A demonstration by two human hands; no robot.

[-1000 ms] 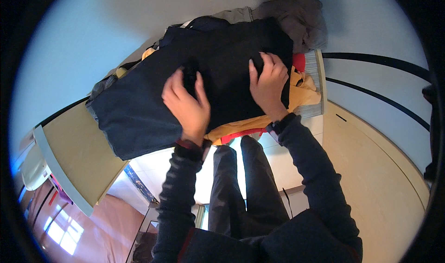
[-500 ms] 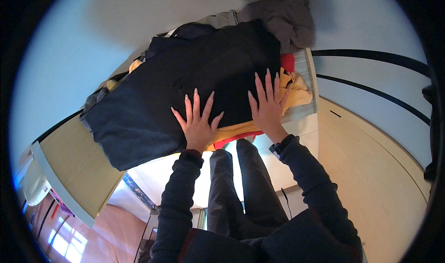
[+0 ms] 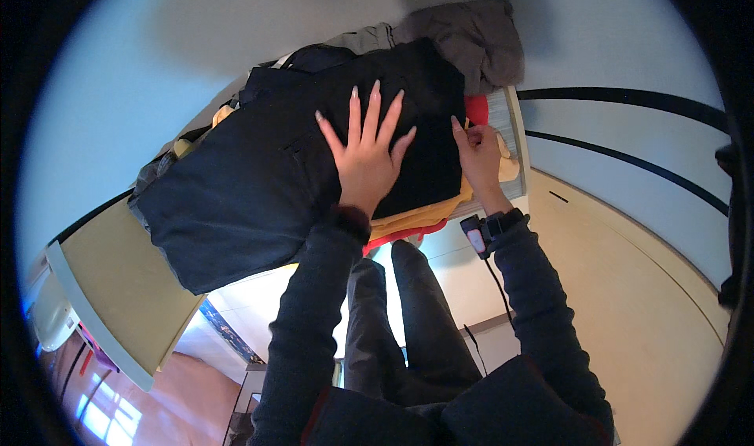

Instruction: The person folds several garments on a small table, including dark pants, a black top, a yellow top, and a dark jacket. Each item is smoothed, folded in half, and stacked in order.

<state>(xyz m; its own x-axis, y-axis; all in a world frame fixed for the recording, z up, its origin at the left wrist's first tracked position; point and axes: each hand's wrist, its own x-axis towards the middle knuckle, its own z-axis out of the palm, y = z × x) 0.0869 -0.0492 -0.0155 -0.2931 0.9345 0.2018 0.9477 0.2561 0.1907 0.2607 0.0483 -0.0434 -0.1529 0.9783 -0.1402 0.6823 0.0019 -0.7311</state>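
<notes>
A large black garment [image 3: 236,183] lies spread over a pile of clothes; its exact kind is hard to tell. My left hand [image 3: 367,163] rests flat on its upper middle with the fingers spread. At the garment's right edge, my right hand [image 3: 482,163] is closed, thumb and fingers pinching what looks like that edge. Beneath it, a yellow cloth [image 3: 420,215] sticks out along the front and right. Red cloth [image 3: 477,110] shows beside the right hand and below the yellow layer.
Crumpled grey-brown cloth [image 3: 471,38] lies behind, against the pale wall [image 3: 259,14]. The pile sits on a wooden surface whose light board [image 3: 122,269] extends left. A wooden panel [image 3: 605,265] stands at right. A cable [image 3: 500,289] hangs from a device on my right wrist.
My left hand has slid up and right across the black garment. My right hand has gone from flat and spread to pinching at its right edge.
</notes>
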